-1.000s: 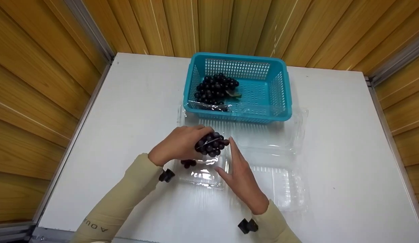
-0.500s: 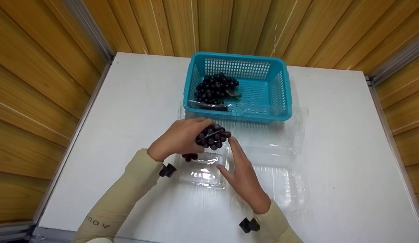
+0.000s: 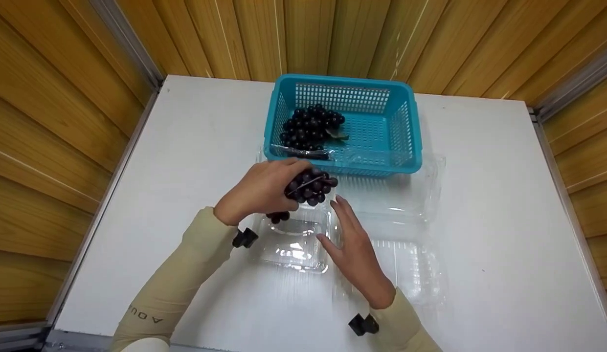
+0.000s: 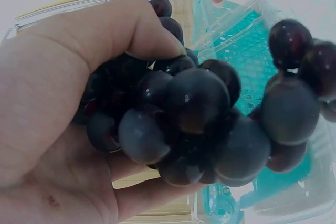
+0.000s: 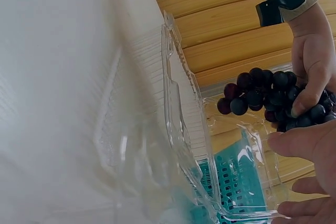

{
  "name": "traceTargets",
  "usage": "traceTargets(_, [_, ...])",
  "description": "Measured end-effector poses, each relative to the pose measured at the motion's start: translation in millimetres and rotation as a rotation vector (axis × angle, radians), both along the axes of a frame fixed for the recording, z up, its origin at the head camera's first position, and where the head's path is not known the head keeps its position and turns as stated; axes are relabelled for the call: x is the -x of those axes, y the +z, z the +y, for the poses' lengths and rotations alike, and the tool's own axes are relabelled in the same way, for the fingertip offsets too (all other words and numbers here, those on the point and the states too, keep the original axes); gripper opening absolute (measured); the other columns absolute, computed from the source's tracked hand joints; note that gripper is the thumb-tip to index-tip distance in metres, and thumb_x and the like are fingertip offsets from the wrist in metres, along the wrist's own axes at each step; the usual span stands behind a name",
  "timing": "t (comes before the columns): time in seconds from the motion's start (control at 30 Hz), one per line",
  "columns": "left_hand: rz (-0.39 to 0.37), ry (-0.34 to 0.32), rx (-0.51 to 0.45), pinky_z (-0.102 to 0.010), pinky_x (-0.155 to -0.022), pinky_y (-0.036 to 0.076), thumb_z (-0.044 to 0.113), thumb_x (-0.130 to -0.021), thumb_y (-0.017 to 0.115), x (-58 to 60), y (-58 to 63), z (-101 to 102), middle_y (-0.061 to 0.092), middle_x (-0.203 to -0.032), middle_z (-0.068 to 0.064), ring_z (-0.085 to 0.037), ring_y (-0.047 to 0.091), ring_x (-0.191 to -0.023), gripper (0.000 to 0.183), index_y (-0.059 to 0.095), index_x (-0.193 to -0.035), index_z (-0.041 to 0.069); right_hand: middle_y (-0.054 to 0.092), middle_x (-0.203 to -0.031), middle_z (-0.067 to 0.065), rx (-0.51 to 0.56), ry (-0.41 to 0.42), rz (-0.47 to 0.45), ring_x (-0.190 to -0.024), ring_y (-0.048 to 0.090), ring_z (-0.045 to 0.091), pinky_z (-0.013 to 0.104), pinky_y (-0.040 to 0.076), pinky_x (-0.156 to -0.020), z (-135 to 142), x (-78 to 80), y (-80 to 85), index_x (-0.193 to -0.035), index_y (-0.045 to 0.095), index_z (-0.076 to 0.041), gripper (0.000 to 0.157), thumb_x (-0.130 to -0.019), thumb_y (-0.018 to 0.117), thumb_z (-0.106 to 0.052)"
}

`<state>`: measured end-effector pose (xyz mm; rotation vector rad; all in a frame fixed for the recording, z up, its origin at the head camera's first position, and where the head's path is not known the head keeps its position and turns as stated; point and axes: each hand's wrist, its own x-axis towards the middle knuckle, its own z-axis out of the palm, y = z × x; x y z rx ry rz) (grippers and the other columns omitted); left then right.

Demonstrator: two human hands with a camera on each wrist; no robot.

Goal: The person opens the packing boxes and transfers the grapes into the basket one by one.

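Note:
My left hand (image 3: 264, 188) grips a bunch of dark purple grapes (image 3: 311, 188) from its left side, raised over a clear plastic clamshell box (image 3: 296, 252). The left wrist view shows my thumb across the top of the grapes (image 4: 197, 100), with fingers curled beneath; some grapes dangle off to the right. My right hand (image 3: 353, 249) stays open beside the box's right side, its fingertips just below the bunch and thumb spread. From the right wrist view, the bunch (image 5: 260, 93) hangs past the clear plastic wall (image 5: 173, 93), near my right thumb.
Behind stands a turquoise basket (image 3: 416, 132) with another dark grape bunch (image 3: 310, 127) and a leaf. Clear plastic (image 3: 396, 195) lies in front of the basket, and another clear tray section (image 3: 398, 274) sits to the right. Wood-patterned panels (image 3: 308, 39) enclose the white table (image 3: 499, 220).
My left hand has moved forward, toward the basket, with the grapes in its grip. My right hand has barely shifted, and the bunch now sits farther from its fingertips.

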<state>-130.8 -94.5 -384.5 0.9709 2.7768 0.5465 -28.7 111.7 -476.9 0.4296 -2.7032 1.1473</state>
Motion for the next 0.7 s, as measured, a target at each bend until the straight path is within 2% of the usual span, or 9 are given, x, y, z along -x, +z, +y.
traceTargets(0.3, [0.018, 0.014, 0.000, -0.048, -0.088, 0.053, 0.023, -0.075, 0.081, 6.6, 12.6, 2.6, 0.060, -0.133, -0.007, -0.027, 0.063, -0.108, 0.069, 0.051, -0.137, 0.017, 0.035, -0.155, 0.011, 0.000, -0.013, -0.013, -0.140, 0.040, 0.025, 0.041, 0.040, -0.109, 2.1, 0.9, 0.3, -0.145, 0.040, -0.005, 0.070, -0.086, 0.074, -0.021])
traceTargets(0.43, [0.021, 0.020, -0.013, -0.046, -0.085, 0.054, 0.024, -0.076, 0.080, 9.8, 18.7, 4.4, 0.062, -0.128, -0.006, -0.025, 0.064, -0.101, 0.066, 0.051, -0.136, 0.018, 0.036, -0.154, 0.011, -0.005, -0.020, -0.015, -0.140, 0.041, 0.025, 0.041, 0.040, -0.109, 2.7, 0.8, 0.7, -0.145, 0.040, -0.005, 0.070, -0.086, 0.074, -0.021])
traceTargets(0.7, [0.046, 0.030, -0.064, -0.045, -0.086, 0.053, 0.027, -0.077, 0.079, 15.6, 27.7, 8.8, 0.062, -0.123, -0.003, -0.022, 0.061, -0.102, 0.064, 0.052, -0.134, 0.020, 0.036, -0.154, 0.010, -0.007, -0.027, -0.014, -0.140, 0.040, 0.025, 0.040, 0.040, -0.109, 4.1, 0.4, 0.9, -0.145, 0.039, -0.006, 0.070, -0.086, 0.074, -0.021])
